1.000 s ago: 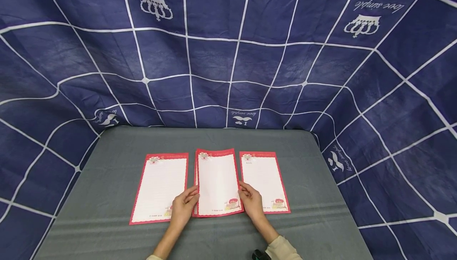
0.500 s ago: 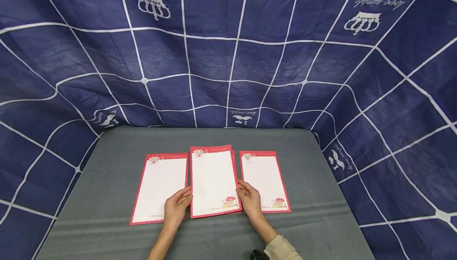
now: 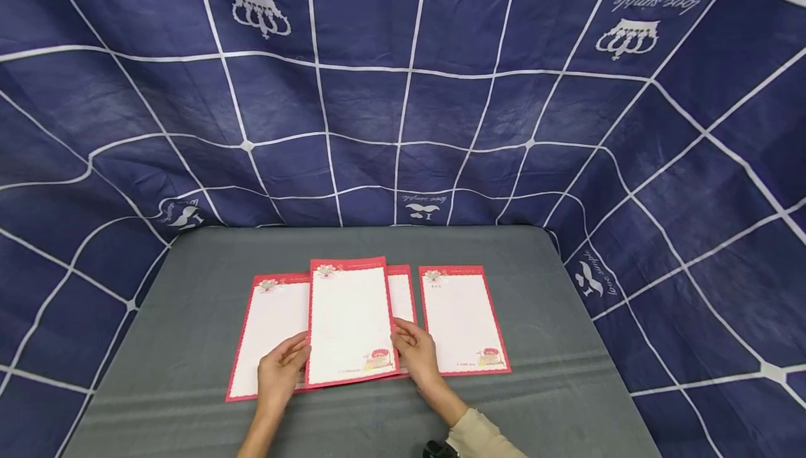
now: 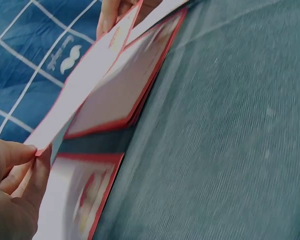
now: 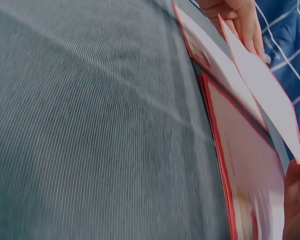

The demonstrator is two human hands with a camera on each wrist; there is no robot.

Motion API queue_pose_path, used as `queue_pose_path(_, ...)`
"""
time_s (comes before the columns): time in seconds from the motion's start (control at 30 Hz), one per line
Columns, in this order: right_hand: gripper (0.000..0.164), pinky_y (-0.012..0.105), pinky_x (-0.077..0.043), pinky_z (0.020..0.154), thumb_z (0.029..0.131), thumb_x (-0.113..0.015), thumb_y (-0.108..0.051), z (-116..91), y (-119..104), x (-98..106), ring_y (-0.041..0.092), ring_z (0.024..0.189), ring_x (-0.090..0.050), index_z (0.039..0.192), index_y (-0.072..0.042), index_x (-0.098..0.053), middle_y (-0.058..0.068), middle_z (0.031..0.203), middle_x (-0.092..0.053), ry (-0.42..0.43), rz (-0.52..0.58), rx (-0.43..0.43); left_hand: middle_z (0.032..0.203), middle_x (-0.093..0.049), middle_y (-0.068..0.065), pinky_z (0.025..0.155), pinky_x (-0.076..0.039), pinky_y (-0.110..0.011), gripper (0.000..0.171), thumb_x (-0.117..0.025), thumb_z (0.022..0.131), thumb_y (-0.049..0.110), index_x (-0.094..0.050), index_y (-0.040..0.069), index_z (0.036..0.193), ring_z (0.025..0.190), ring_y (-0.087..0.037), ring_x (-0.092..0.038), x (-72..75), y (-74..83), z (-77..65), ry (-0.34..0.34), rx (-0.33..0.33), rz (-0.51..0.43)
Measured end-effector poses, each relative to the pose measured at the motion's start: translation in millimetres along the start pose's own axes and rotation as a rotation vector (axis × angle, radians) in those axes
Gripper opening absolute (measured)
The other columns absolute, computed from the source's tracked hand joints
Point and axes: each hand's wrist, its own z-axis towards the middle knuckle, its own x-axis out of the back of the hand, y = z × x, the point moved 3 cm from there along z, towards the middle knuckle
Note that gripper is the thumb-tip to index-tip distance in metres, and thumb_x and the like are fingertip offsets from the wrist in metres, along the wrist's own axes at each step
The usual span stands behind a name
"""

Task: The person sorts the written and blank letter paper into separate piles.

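Both hands hold one red-bordered sheet of letter paper (image 3: 349,318) raised above the table. My left hand (image 3: 280,377) pinches its left edge between thumb and fingers, and my right hand (image 3: 417,354) pinches the right edge. In the left wrist view the lifted sheet (image 4: 85,80) hangs apart from the papers beneath. Below it a stack of matching paper (image 5: 244,150) lies on the table, partly covered in the head view. A left-hand paper (image 3: 271,325) is overlapped by the raised sheet and my left hand.
On the right lies another red-bordered paper (image 3: 462,321) with small writing near its top. All of it rests on a grey cloth-covered table (image 3: 554,409). A blue curtain with white grid lines (image 3: 378,108) encloses the back and sides.
The held sheet has moved left with both hands, off the middle stack and partly over the left-hand paper. More of the middle stack now shows. The right-hand paper stays in place.
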Motion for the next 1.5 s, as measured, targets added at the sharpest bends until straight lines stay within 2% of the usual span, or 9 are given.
queue_pose_path(0.27, 0.032, 0.023, -0.055, 0.071, 0.090, -0.064, 0.006, 2, 0, -36, 0.026, 0.090, -0.067, 0.121, 0.011, -0.063, 0.025, 0.107, -0.066, -0.020, 0.018, 0.005, 0.111, -0.069, -0.024, 0.072, -0.051, -0.010, 0.027, -0.067, 0.092, -0.002, -0.068, -0.006, 0.119, 0.084, 0.007, -0.065, 33.3, -3.3, 6.1, 0.064, -0.011, 0.115)
queue_pose_path(0.5, 0.029, 0.034, -0.059, 0.070, 0.088, -0.063, 0.010, -2, 5, -62, 0.030, 0.086, -0.068, 0.117, 0.015, -0.063, 0.026, 0.102, -0.066, -0.027, 0.076, 0.033, 0.109, -0.070, -0.023, 0.069, -0.049, -0.007, 0.027, -0.069, 0.091, 0.000, -0.069, -0.005, 0.118, 0.080, 0.009, -0.064, 57.4, -7.9, 6.0, 0.115, -0.009, 0.224)
queue_pose_path(0.67, 0.029, 0.031, -0.059, 0.069, 0.087, -0.063, 0.011, -2, 8, -79, 0.028, 0.084, -0.069, 0.116, 0.016, -0.063, 0.025, 0.099, -0.066, -0.020, 0.073, 0.038, 0.104, -0.072, -0.018, 0.065, -0.045, -0.006, 0.026, -0.068, 0.091, 0.001, -0.070, -0.001, 0.117, 0.075, 0.017, -0.057, 69.9, -12.3, 7.5, 0.175, -0.005, 0.318)
queue_pose_path(0.8, 0.029, 0.024, -0.057, 0.067, 0.086, -0.064, 0.011, 5, 22, -92, 0.028, 0.084, -0.069, 0.115, 0.014, -0.065, 0.025, 0.098, -0.068, -0.014, 0.066, 0.032, 0.103, -0.072, -0.019, 0.061, -0.041, -0.007, 0.025, -0.068, 0.090, 0.000, -0.071, -0.001, 0.115, 0.072, 0.020, -0.051, 75.7, -11.3, 9.5, 0.209, -0.045, 0.381)
queue_pose_path(0.97, 0.032, 0.017, -0.053, 0.063, 0.083, -0.069, 0.010, 14, 44, -102, 0.016, 0.078, -0.069, 0.115, 0.009, -0.068, 0.016, 0.094, -0.071, -0.011, 0.042, 0.032, 0.100, -0.071, -0.017, 0.061, -0.039, -0.007, 0.024, -0.069, 0.089, -0.001, -0.072, -0.001, 0.113, 0.070, 0.021, -0.047, 80.7, -9.9, 10.4, 0.249, -0.078, 0.435)
queue_pose_path(1.13, 0.032, 0.016, -0.053, 0.063, 0.082, -0.070, 0.009, 16, 45, -107, 0.008, 0.073, -0.067, 0.114, 0.006, -0.070, 0.007, 0.088, -0.071, -0.026, 0.034, 0.026, 0.094, -0.071, -0.016, 0.063, -0.038, -0.006, 0.023, -0.069, 0.086, -0.004, -0.075, -0.001, 0.108, 0.068, 0.024, -0.046, 85.0, -12.0, 11.9, 0.297, -0.145, 0.441)
queue_pose_path(1.27, 0.032, 0.017, -0.054, 0.062, 0.081, -0.070, 0.010, 16, 46, -110, 0.006, 0.070, -0.066, 0.113, 0.008, -0.070, 0.009, 0.086, -0.071, -0.035, 0.025, 0.028, 0.091, -0.071, -0.018, 0.063, -0.038, -0.008, 0.023, -0.071, 0.083, -0.005, -0.076, -0.001, 0.106, 0.067, 0.027, -0.044, 88.4, -16.1, 13.3, 0.323, -0.201, 0.467)
queue_pose_path(1.37, 0.031, 0.018, -0.054, 0.061, 0.080, -0.071, 0.010, 17, 48, -113, 0.005, 0.068, -0.066, 0.112, 0.009, -0.070, 0.013, 0.086, -0.071, -0.042, 0.012, 0.047, 0.091, -0.071, -0.018, 0.064, -0.040, -0.013, 0.023, -0.071, 0.083, -0.004, -0.075, -0.001, 0.106, 0.067, 0.028, -0.042, 90.9, -19.2, 13.7, 0.329, -0.209, 0.489)
queue_pose_path(1.5, 0.030, 0.017, -0.053, 0.060, 0.080, -0.072, 0.009, 18, 47, -114, 0.005, 0.067, -0.066, 0.110, 0.010, -0.070, 0.013, 0.084, -0.071, -0.041, -0.006, 0.058, 0.094, -0.071, -0.016, 0.067, -0.041, -0.019, 0.024, -0.071, 0.085, -0.003, -0.075, 0.000, 0.108, 0.068, 0.027, -0.041, 92.4, -20.5, 14.0, 0.324, -0.181, 0.511)
